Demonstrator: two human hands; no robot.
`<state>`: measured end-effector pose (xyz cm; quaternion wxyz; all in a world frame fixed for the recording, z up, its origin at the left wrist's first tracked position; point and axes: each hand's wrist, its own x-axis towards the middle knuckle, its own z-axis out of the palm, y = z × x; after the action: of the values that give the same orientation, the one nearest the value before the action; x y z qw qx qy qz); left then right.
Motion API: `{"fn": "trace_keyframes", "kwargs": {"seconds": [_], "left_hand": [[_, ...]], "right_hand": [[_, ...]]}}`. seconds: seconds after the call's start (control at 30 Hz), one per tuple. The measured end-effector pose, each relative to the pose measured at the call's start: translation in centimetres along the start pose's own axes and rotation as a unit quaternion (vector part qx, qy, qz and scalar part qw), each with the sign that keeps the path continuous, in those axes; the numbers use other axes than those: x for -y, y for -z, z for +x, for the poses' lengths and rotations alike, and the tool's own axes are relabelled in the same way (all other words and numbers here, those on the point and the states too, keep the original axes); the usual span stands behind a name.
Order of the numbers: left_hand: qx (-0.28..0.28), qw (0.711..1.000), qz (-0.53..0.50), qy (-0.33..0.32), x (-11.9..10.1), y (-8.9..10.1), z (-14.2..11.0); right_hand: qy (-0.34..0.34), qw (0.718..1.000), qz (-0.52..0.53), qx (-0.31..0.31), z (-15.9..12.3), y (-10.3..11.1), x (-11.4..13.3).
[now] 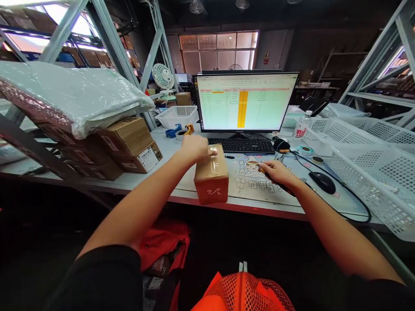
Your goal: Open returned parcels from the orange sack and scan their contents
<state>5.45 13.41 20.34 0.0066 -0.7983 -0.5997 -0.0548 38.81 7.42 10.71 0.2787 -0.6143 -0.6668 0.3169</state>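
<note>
A small taped cardboard box [212, 175] stands at the front edge of the desk, its clear tape shining along the top. My left hand [196, 149] grips the box at its far upper left, thumb lying over the top; the other fingers are mostly hidden. To the right of the box, my right hand [275, 170] is closed around a black and yellow utility knife [265, 172], apart from the box and above the printed desk mat [249, 183]. Whether the blade is out is too small to tell.
A monitor [244, 103] and keyboard [241, 146] stand behind the box. Tape dispensers [173, 131] lie at left, near stacked cartons [129, 142] under a plastic-wrapped package [81, 93]. At right are a mouse [322, 182], its cable, a bottle [302, 125] and white baskets [372, 172].
</note>
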Motion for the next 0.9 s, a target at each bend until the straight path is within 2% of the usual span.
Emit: {"fn": "trace_keyframes", "kwargs": {"seconds": [0.13, 0.17, 0.23, 0.3, 0.43, 0.57, 0.63, 0.77, 0.9], "left_hand": [[0.061, 0.990, -0.059, -0.113, 0.7, -1.1, 1.7], [0.074, 0.987, -0.075, -0.121, 0.9, -1.3, 1.8], [0.075, 0.993, -0.057, -0.078, 0.8, -1.4, 1.7], [0.057, 0.998, -0.005, -0.001, 0.4, -1.3, 1.1], [0.041, 0.990, 0.069, 0.114, -1.1, -0.8, -0.7], [0.031, 0.987, 0.091, 0.128, -1.7, -0.7, -2.2], [0.025, 0.987, 0.094, 0.124, -1.6, -0.7, -2.5], [0.025, 0.985, 0.102, 0.138, -1.6, -1.2, -2.5], [0.002, 0.984, 0.098, 0.147, -1.6, -1.8, -2.2]], "right_hand": [[0.002, 1.000, 0.009, -0.001, -1.0, -0.2, -0.8], [0.005, 1.000, 0.010, -0.003, -1.1, -0.4, -0.8], [0.013, 1.000, 0.010, -0.009, -1.1, -0.6, -0.5], [0.028, 1.000, -0.001, -0.012, -0.8, -0.8, 0.1], [0.068, 0.996, -0.052, -0.038, 0.9, -1.8, 1.6], [0.121, 0.984, -0.089, -0.092, 3.5, -3.2, 3.1], [0.134, 0.982, -0.093, -0.099, 4.6, -3.6, 3.7], [0.145, 0.984, -0.075, -0.066, 6.2, -3.6, 4.3], [0.161, 0.986, -0.045, -0.017, 6.8, -3.0, 3.7]]}}
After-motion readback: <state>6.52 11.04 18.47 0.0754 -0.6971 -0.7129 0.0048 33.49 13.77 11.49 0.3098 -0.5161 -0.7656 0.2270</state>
